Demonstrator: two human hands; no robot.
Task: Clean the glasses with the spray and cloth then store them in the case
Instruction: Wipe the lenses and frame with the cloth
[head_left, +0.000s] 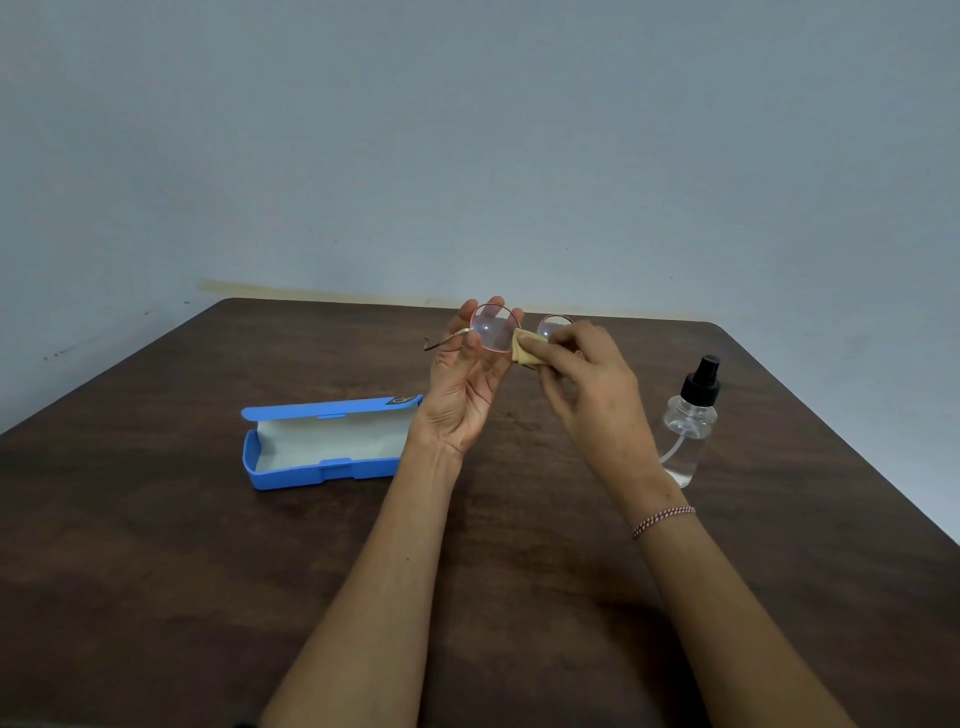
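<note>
Round glasses (492, 327) with a thin pink-gold frame are held up above the table. My left hand (470, 384) grips them around the left lens, palm toward me, fingers behind the glass. My right hand (589, 379) pinches a small folded yellow cloth (525, 349) against the frame near the bridge and covers most of the right lens. The blue case (322, 441) lies open on the table to the left, its pale lining showing and nothing inside. A clear spray bottle (691, 421) with a black nozzle stands to the right, behind my right wrist.
The dark brown wooden table (156, 545) fills the lower view and its far edge meets a plain grey-blue wall (467, 156). The table's right edge runs diagonally past the bottle. A woven bracelet (662, 521) circles my right wrist.
</note>
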